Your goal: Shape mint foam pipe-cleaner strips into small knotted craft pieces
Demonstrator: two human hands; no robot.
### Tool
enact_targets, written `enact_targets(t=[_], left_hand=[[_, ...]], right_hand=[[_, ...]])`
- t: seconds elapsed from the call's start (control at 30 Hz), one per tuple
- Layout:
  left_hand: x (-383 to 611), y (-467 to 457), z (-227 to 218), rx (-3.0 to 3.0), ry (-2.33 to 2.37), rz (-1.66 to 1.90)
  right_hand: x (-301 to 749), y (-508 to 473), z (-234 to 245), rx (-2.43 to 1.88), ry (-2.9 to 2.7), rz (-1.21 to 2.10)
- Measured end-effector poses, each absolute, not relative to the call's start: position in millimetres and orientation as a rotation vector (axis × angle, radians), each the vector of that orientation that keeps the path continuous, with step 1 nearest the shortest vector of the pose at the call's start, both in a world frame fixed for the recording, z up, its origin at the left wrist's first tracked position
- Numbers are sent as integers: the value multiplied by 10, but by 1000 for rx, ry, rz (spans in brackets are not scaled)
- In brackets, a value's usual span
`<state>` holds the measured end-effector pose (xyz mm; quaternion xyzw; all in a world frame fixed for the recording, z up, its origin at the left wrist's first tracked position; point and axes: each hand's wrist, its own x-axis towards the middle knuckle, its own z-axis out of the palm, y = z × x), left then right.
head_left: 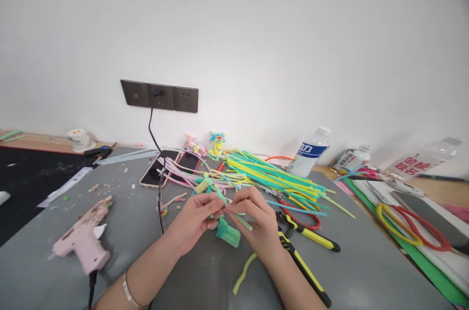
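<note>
My left hand and my right hand meet above the grey mat, fingertips nearly touching. Both are closed in a pinch on a light green pipe cleaner, part of which shows above the fingers. A bundled green pipe-cleaner piece hangs or lies just below the fingers; I cannot tell which. Another yellow-green piece shows behind my left fingers. The fingers hide how these parts join. A loose yellow-green pipe cleaner rests on the mat by my right forearm.
Yellow and teal pipe cleaners lie behind my hands. Yellow-black pliers are at right, near scissors. A pink glue gun lies left, beyond it a phone crossed by a black cable. A bottle stands behind.
</note>
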<state>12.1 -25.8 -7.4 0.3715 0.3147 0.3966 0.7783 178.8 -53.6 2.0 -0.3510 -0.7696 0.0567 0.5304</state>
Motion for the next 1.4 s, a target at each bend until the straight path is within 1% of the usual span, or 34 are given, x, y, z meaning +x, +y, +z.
enact_targets(t=[0.17, 0.27, 0.47, 0.77, 0.93, 1.0, 1.23, 1.4], left_hand=[[94, -242, -31, 859, 715, 861], [80, -223, 5, 924, 744, 859], [52, -204, 25, 1111, 772, 833], [22, -221, 13, 1272, 736, 709], [-23, -217, 19, 1363, 677, 575], [-38, -216, 23, 1354, 659, 541], [-52, -219, 37, 1347, 644, 448], [-14, -242, 75, 1381, 667, 501]], right_hand=[[1806, -501, -12, -822, -1875, 172], [1819, -487, -7, -799, -1892, 260], [1844, -479, 59, -819, -1793, 622], [1898, -464, 92, -821, -1669, 995], [1923, -493, 111, -799, -1536, 1399], [1927, -495, 107, -775, -1501, 1504], [1940, -468, 76, -718, -1411, 1640], [1933, -435, 77, -756, -1374, 1586]])
